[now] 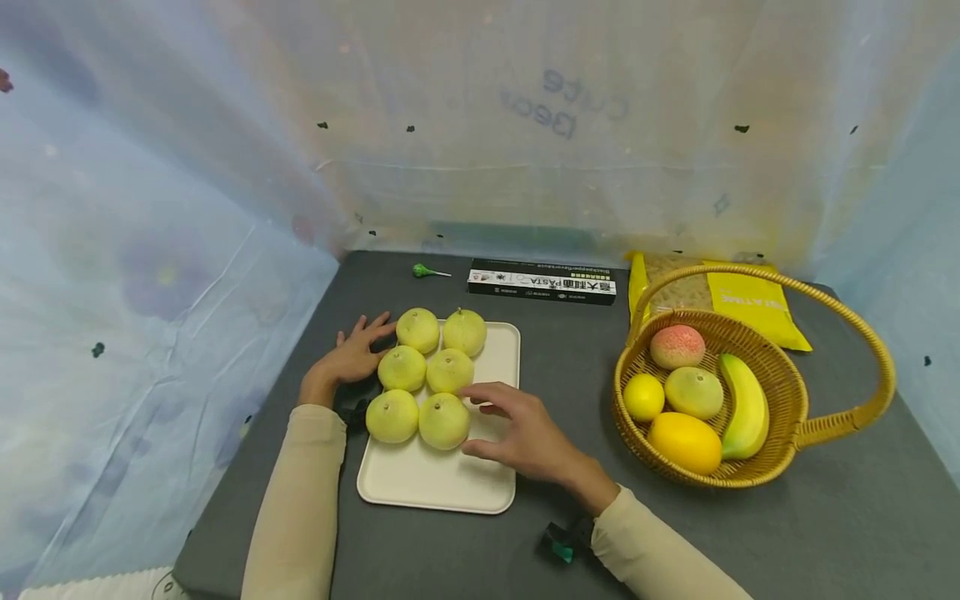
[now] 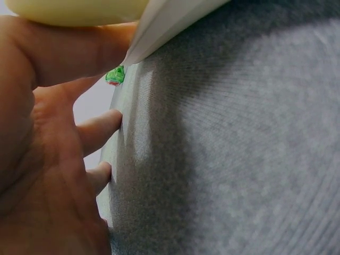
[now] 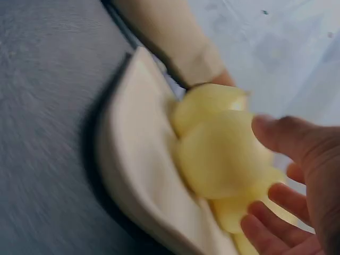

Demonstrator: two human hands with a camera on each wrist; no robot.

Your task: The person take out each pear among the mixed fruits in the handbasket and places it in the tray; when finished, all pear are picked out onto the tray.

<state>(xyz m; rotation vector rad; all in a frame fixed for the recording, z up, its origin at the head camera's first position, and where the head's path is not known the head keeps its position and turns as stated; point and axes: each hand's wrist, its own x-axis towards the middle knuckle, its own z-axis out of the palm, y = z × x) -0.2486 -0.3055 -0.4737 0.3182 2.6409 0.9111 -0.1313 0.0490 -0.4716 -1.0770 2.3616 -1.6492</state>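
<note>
Several pale yellow-green round melons (image 1: 445,422) sit in two columns on a cream tray (image 1: 438,487), toward its left side. My right hand (image 1: 525,433) hovers over the tray's right side, fingers spread and slightly bent beside the front right melon (image 3: 223,154). In the right wrist view its thumb (image 3: 281,135) overlaps that melon, and the palm holds nothing. At the tray's left edge my left hand (image 1: 356,354) lies with fingers extended, right by the melons. The left wrist view shows its fingers (image 2: 101,130) reaching over the grey table, close under the tray's rim (image 2: 164,26).
On the right stands a wicker basket (image 1: 795,400) with a high handle, holding a banana (image 1: 742,408), a peach (image 1: 677,346) and other fruit. Behind it lies a yellow pasta bag (image 1: 750,304). A pasta box (image 1: 542,282) and a green lollipop (image 1: 422,270) lie at the back.
</note>
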